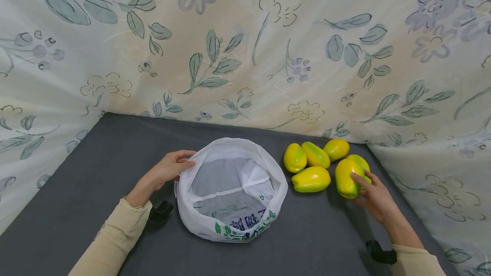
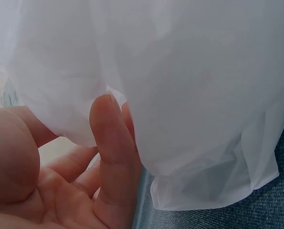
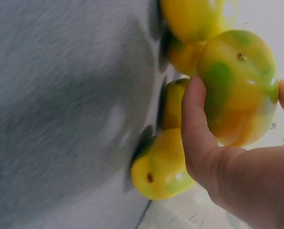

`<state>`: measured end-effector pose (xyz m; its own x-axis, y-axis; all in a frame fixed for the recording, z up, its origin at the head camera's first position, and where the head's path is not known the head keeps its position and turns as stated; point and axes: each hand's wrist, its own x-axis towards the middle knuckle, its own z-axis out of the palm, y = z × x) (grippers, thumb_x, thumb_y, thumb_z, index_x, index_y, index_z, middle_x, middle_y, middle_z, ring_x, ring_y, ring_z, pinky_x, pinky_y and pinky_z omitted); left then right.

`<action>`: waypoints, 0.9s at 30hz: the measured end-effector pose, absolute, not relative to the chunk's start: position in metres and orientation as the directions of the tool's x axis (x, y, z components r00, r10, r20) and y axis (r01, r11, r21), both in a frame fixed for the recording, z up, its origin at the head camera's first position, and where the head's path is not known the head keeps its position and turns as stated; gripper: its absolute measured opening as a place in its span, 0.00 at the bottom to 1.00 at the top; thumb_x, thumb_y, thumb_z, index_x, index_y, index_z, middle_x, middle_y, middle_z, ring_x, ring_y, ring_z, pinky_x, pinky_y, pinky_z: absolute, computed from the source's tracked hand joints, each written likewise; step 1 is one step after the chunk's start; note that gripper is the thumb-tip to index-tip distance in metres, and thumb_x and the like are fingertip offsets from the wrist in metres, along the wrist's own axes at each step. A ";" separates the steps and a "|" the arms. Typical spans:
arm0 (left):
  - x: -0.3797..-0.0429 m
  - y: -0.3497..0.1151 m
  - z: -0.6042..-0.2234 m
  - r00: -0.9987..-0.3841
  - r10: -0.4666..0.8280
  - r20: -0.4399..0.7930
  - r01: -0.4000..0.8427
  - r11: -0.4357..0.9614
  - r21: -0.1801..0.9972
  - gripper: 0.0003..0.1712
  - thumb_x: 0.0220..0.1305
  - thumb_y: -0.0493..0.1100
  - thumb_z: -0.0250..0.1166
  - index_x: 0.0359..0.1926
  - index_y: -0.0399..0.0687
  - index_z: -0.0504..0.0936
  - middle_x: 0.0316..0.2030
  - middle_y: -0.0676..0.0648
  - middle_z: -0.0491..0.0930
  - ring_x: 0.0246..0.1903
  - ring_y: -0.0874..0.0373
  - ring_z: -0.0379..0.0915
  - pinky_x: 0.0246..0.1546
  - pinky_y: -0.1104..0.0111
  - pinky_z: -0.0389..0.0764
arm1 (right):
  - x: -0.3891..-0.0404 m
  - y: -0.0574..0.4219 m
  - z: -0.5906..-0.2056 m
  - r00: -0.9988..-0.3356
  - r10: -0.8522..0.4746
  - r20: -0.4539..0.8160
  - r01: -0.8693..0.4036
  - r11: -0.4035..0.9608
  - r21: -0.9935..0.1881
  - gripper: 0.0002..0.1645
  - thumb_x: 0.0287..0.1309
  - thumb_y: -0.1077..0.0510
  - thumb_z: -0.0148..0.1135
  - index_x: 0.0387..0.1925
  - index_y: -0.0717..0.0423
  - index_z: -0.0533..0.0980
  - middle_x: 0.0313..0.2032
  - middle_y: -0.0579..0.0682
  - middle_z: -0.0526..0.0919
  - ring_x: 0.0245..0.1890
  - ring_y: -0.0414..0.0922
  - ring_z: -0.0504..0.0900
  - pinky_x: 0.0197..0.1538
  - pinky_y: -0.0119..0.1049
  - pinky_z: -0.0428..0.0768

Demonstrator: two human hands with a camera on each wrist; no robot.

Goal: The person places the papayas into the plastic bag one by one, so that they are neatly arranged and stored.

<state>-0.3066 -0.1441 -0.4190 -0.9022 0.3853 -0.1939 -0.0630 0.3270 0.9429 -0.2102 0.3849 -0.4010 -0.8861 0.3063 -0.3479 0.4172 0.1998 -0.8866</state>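
Note:
A white plastic bag [image 1: 184, 208] stands on the dark cloth with its mouth spread wide and its rim folded outward. My left hand [image 1: 170, 167] pinches the bag's left rim, and the left wrist view shows its thumb and fingers [image 2: 114, 138] around the thin film. At the right, my right hand [image 1: 374, 195] grips a yellow-green mango [image 1: 347, 179] between thumb and fingers. In the right wrist view this mango [image 3: 249, 95] is held off the cloth. Another mango [image 1: 360, 162] lies just behind it, partly hidden. Several more mangoes [image 1: 311, 179] are grouped between the bag and the right hand.
Dark grey cloth [image 1: 307, 233] covers the table. A floral curtain [image 1: 245, 54] rises along the back and both sides. The mangoes lie near the table's back right edge. Black straps [image 1: 380, 252] sit at the wrists.

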 end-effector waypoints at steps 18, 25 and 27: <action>-0.301 -0.141 -0.417 -0.908 0.371 -0.195 -0.074 0.316 0.946 0.26 0.71 0.41 0.56 0.67 0.38 0.64 0.55 0.33 0.73 0.39 0.52 0.77 0.33 0.60 0.80 | -0.231 0.320 -0.370 -0.976 0.035 -0.214 0.216 0.052 -0.975 0.50 0.69 0.41 0.48 0.74 0.53 0.29 0.64 0.53 0.51 0.49 0.39 0.74 0.49 0.40 0.76; -0.300 -0.139 -0.417 -0.910 0.364 -0.199 -0.081 0.315 0.946 0.26 0.71 0.41 0.56 0.66 0.38 0.65 0.55 0.34 0.74 0.38 0.52 0.77 0.32 0.60 0.80 | -0.242 0.282 -0.365 -0.969 -0.017 -0.245 0.246 -0.003 -0.969 0.51 0.68 0.40 0.49 0.74 0.52 0.30 0.66 0.58 0.50 0.61 0.55 0.63 0.55 0.46 0.73; -0.300 -0.139 -0.417 -0.911 0.363 -0.198 -0.079 0.316 0.946 0.26 0.71 0.41 0.56 0.66 0.38 0.65 0.55 0.34 0.74 0.38 0.52 0.77 0.32 0.60 0.80 | -0.246 0.273 -0.365 -0.966 -0.029 -0.256 0.257 -0.009 -0.966 0.50 0.68 0.40 0.49 0.74 0.51 0.32 0.65 0.59 0.53 0.59 0.54 0.65 0.55 0.45 0.73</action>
<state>-0.2996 -0.1386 -0.4170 -0.9105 0.3632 -0.1976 -0.0792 0.3157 0.9455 -0.2459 0.2729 -0.3653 -0.9661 -0.0292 -0.2564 0.2568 -0.0087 -0.9664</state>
